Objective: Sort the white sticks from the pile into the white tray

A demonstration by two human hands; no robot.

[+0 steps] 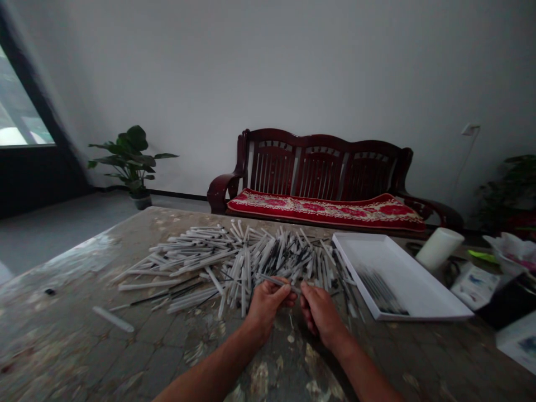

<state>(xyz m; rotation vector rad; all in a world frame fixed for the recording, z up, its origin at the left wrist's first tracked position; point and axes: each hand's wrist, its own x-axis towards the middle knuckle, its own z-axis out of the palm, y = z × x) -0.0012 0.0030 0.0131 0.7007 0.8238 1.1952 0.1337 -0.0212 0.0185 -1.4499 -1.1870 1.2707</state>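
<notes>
Mottled tabletop (79,329) beneath white tubes (209,251); wooden bench (322,167) behind; potted plant (129,159)

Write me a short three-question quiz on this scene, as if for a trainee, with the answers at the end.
1. What do the left hand and right hand hold between them?
2. True or false: the white tray lies to the right of the pile of sticks.
3. Which is nearer the hands: the pile of sticks or the wooden bench?

Key:
1. A thin stick.
2. True.
3. The pile of sticks.
</notes>
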